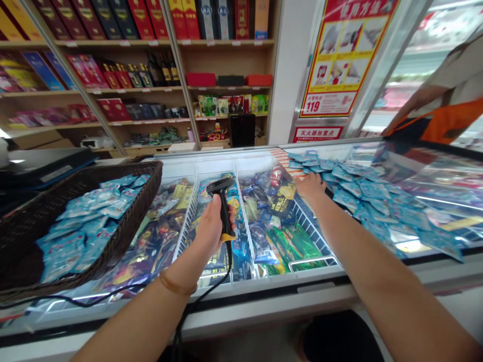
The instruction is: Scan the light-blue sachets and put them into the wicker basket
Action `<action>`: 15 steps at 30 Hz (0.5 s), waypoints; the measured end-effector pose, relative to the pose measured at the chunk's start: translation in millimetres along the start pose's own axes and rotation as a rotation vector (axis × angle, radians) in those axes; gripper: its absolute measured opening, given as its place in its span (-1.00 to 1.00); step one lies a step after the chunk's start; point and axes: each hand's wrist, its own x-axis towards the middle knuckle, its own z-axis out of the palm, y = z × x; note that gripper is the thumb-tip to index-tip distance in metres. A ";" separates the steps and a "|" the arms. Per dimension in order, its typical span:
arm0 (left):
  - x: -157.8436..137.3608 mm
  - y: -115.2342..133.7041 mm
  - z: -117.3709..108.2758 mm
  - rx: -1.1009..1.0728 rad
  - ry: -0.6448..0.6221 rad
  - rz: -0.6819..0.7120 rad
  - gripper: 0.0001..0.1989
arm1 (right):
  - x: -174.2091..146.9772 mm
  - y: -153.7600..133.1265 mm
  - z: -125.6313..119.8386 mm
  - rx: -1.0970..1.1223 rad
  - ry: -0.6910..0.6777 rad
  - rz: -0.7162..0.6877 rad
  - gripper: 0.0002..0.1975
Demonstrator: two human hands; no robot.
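My left hand (213, 221) is wrapped round the grip of a black barcode scanner (223, 201) with a yellow tip at the handle's bottom; its cable hangs down from there. The scanner is over the chest freezer's wire baskets. Farther right, my right hand (311, 187) reaches to the near-left edge of a heap of small blue packets (362, 191) lying on the freezer's glass lid. Its fingers look spread against the packets, though their tips are partly hidden. More blue packets (90, 206) lie in a brown wicker basket (151, 183) at the left.
Wire baskets in the freezer hold wrapped ice creams (294, 244). A striped orange and white sheet (283, 160) lies by the packets. Behind stand shelves (226, 42) of boxes and bottles. Another person's arm (418, 103) and an orange bag (453, 120) are at the right.
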 end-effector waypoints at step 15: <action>-6.5 4.2 4.2 0.040 -0.002 -0.037 -0.51 | -41.2 -41.0 -15.1 -0.049 -0.089 -0.248 -0.25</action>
